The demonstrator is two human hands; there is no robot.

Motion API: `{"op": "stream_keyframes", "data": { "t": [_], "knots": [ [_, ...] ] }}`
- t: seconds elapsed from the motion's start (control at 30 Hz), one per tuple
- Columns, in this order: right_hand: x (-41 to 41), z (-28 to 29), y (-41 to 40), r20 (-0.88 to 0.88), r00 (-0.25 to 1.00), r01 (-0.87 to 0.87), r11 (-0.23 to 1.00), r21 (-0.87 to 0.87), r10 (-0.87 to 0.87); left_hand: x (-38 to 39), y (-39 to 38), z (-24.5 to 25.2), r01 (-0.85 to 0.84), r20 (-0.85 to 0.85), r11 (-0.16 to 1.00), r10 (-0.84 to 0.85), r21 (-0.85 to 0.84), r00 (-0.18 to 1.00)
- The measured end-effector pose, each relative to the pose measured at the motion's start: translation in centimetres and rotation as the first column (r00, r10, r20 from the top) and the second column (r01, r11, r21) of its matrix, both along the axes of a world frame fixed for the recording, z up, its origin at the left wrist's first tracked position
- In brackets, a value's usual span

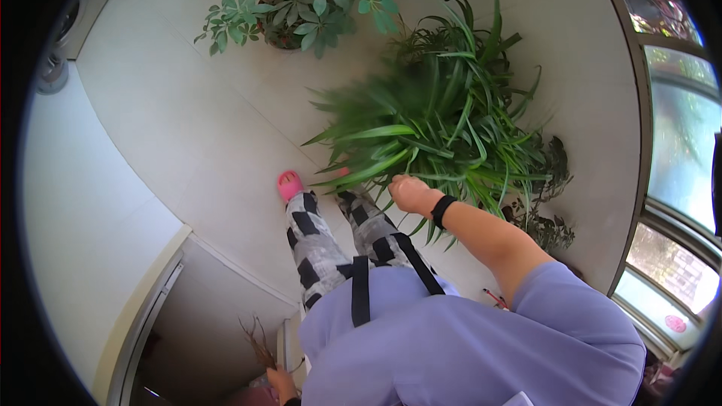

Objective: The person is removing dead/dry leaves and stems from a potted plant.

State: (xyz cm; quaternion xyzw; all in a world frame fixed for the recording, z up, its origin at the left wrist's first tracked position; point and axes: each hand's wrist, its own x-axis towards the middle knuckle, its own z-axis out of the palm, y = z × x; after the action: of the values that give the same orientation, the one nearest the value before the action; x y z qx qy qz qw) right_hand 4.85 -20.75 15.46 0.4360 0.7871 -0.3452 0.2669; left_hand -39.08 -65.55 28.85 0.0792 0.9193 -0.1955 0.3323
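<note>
My right hand (410, 194), with a black band at the wrist, is at the near edge of a large spider plant (445, 124) with long green leaves. Its fingers look curled among the leaf tips, and whether a leaf is between them cannot be told. Part of the foliage on the left is blurred. Down at the lower left, my left hand (280, 383) grips a bunch of dry brown leaves or stems (260, 347). The spider plant's pot is hidden under its leaves.
A potted schefflera (321, 3) stands on the pale tiled floor (186, 96) beyond. Darker small-leaved plants (550, 203) lie along the right, near windows (682, 124). A white surface (84, 180) curves along the left. A pink slipper (290, 185) is on my foot.
</note>
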Motion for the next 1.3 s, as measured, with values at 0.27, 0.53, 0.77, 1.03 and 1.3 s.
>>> {"op": "stream_keyframes", "data": {
  "t": [0.27, 0.53, 0.77, 1.03, 1.3],
  "knots": [
    [-6.1, -14.7, 1.6, 0.006, 0.979, -0.202, 0.978, 0.043, 0.202, 0.2, 0.7, -4.4, 0.002, 0.143, 0.993, 0.015, -0.12, 0.99],
    [-6.4, -24.2, 10.5, 0.532, 0.719, -0.51, 0.859, -0.033, 0.447, -4.1, 0.3, -8.9, 0.153, 0.425, 0.987, -0.157, 0.045, 0.891],
    [-3.5, -12.6, 21.8, 0.702, 0.645, -0.36, 0.93, -0.07, 0.302, -2.3, 8.0, -6.5, -0.079, 0.236, 0.996, 0.084, -0.032, 0.968],
    [5.9, -6.1, 21.3, 0.726, 0.688, -0.118, 0.984, 0.137, -0.018, -2.7, 7.2, -8.9, -0.352, 0.283, 0.936, 0.337, -0.001, 0.898],
    [-4.9, -6.0, 19.0, 0.437, 0.88, -0.327, 0.903, 0.278, 0.184, -2.6, 8.9, -9.3, -0.401, 0.35, 0.913, 0.354, 0.071, 0.867]
  ]
}}
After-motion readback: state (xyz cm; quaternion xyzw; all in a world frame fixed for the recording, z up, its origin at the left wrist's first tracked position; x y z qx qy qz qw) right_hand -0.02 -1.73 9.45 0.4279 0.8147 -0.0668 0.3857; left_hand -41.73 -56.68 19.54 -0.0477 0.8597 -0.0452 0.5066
